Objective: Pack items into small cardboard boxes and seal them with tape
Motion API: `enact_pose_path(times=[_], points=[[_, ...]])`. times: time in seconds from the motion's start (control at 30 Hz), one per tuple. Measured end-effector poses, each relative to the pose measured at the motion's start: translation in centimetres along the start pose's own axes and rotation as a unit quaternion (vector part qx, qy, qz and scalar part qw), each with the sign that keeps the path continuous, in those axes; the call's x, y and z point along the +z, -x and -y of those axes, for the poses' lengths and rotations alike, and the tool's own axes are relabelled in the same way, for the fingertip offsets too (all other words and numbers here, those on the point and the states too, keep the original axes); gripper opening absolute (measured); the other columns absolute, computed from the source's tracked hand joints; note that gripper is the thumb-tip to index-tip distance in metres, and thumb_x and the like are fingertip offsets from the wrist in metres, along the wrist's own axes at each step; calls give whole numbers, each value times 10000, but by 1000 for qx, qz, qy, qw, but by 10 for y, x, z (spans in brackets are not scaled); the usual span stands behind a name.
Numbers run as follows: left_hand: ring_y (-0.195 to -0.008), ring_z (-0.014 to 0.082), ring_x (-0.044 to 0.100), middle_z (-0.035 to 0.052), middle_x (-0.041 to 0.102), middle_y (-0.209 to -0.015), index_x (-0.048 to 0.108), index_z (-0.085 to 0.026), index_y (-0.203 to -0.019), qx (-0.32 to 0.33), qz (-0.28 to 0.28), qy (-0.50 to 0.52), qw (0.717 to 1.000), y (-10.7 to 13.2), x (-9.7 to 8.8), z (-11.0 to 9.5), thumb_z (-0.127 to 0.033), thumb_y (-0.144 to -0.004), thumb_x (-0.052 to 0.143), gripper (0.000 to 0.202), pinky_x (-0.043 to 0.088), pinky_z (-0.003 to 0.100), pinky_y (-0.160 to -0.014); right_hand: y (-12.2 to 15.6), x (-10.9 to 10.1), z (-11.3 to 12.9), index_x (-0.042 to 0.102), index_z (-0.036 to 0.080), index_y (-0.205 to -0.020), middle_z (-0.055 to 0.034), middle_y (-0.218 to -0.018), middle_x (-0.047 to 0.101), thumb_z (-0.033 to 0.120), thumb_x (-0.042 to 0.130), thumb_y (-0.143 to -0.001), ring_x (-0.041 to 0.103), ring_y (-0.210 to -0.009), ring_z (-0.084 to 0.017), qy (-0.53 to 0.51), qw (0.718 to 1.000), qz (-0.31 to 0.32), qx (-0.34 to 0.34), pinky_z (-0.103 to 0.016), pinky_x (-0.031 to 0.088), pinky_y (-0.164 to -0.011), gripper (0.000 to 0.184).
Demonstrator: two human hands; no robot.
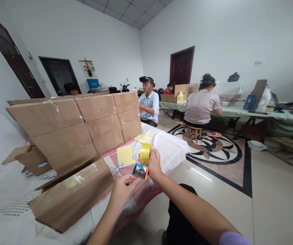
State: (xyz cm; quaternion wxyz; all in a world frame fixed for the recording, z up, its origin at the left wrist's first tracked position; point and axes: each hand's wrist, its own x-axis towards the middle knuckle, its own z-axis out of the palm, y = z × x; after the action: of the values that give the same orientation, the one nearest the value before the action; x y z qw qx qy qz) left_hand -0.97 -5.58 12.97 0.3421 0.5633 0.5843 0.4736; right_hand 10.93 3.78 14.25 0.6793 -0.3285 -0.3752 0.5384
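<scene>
My right hand [154, 165] grips a tape dispenser [140, 170] with an orange body and a yellow roll of tape [145, 153] on top, held just above the table edge. My left hand [122, 188] is closed in a pinch right beside the dispenser's lower end, seemingly on the tape's free end, which I cannot make out. A taped brown cardboard box [71, 195] lies on the table directly left of my left hand.
A stack of taped cardboard boxes [80, 126] fills the table behind. Yellow sheets [125, 155] lie on a white cloth [170, 148]. Other people sit at the table end and at a long table [240, 110] to the right. Tiled floor lies to the right.
</scene>
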Motion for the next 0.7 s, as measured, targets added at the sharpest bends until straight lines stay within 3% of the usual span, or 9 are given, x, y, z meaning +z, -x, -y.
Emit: enact_pose_path(times=[0.27, 0.5, 0.7], points=[[-421, 106, 375, -43, 420, -443, 681, -144, -677, 12, 67, -8, 998, 0, -16, -2, -682, -685, 667, 538, 275, 246, -480, -3, 5, -6, 599, 180, -829, -32, -700, 647, 599, 540, -872, 636, -699, -193, -14, 1000, 19, -2, -275, 498, -576, 425], [-425, 101, 347, -48, 430, -445, 667, -150, -670, -17, 99, -8, 995, -6, -19, 1, -716, -628, 682, 567, 260, 247, -483, 4, 8, 8, 612, 173, -836, -29, -753, 662, 597, 523, -897, 615, -678, -165, 16, 998, 36, -49, -263, 499, -581, 438], [-428, 109, 367, -34, 451, -456, 687, -140, -669, -11, 82, -23, 996, -7, -20, 8, -684, -642, 678, 544, 259, 251, -483, 5, 5, -3, 607, 173, -852, -18, -763, 657, 601, 511, -904, 624, -713, -161, 24, 999, 28, -40, -265, 514, -652, 441]])
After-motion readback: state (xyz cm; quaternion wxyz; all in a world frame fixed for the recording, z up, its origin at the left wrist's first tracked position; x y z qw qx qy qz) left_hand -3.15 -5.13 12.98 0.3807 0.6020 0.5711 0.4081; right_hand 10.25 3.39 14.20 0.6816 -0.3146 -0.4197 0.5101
